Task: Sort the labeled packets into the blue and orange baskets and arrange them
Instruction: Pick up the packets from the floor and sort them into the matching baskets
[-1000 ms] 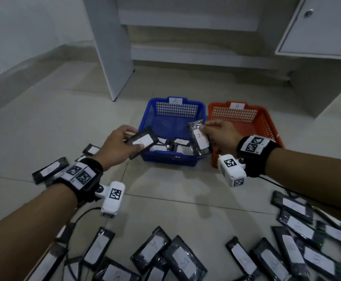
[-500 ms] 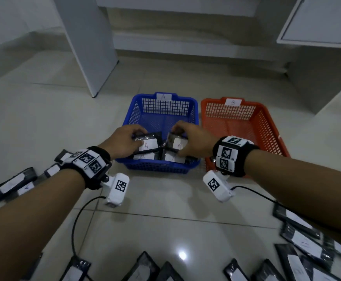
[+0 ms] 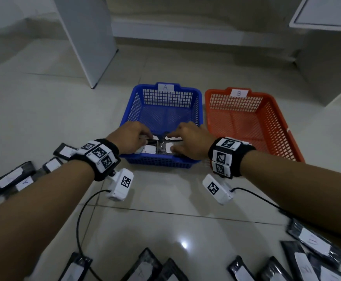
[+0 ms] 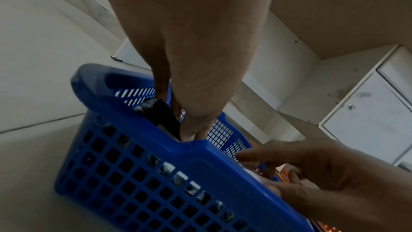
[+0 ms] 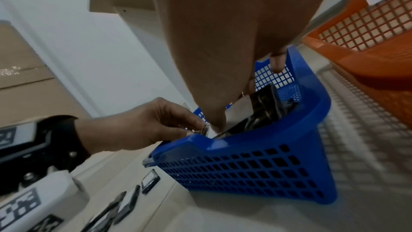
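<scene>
The basket marked A (image 3: 166, 159) sits on the floor (image 3: 165, 199). Just to its right stands the basket marked B (image 3: 275, 110). Both hands reach into basket A's near end: left hand (image 3: 130, 136) on its left side, right hand (image 3: 190, 139) on its right, over packets inside (image 3: 145, 150). Loose packets (image 3: 11, 180) lie left of it, more packets (image 3: 313, 242) nearer the person.

- Setting: an indoor room with the look of an office or storeroom; which of the two cannot be told.
- Glossy pale floor tiles (image 3: 165, 199) with visible grout lines.
- White cabinet door (image 4: 368, 112) with a small round knob.
- White upright furniture panel (image 3: 88, 37) standing on the floor.
- Plain pale wall (image 5: 78, 33).
</scene>
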